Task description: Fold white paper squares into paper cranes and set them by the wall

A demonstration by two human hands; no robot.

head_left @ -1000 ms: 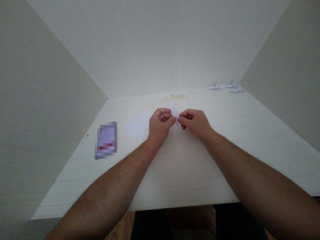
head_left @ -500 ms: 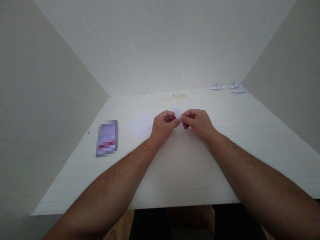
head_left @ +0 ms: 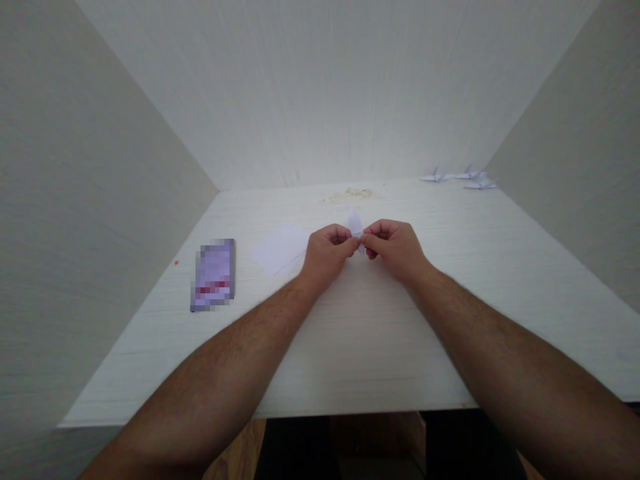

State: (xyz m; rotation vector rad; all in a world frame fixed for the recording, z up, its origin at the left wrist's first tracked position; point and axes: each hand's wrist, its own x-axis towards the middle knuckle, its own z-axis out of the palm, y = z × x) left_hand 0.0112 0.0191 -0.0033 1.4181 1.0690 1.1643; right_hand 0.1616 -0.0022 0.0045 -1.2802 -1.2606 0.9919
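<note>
A small folded piece of white paper (head_left: 355,223) stands up between my two hands over the middle of the table. My left hand (head_left: 329,251) pinches its lower left side between thumb and fingers. From the other side my right hand (head_left: 395,245) pinches the same paper, with the thumbs and fingertips nearly touching. The fingers cover much of the lower part, so its exact folds cannot be made out. Just left of my left hand lie flat white paper sheets (head_left: 280,249), partly behind that hand.
Several folded white paper figures (head_left: 480,183) with pointed tips sit at the back right corner. A blurred-out purple rectangular object (head_left: 213,273) lies at the left, near a tiny red speck (head_left: 176,263). Walls enclose the table (head_left: 370,347) at back and sides; a worn patch (head_left: 353,195) marks its rear.
The view has shifted very slightly. Both hands keep their pinch on the folded paper, whose upright part has tilted or turned a little; a small tip now shows below the fingertips.
</note>
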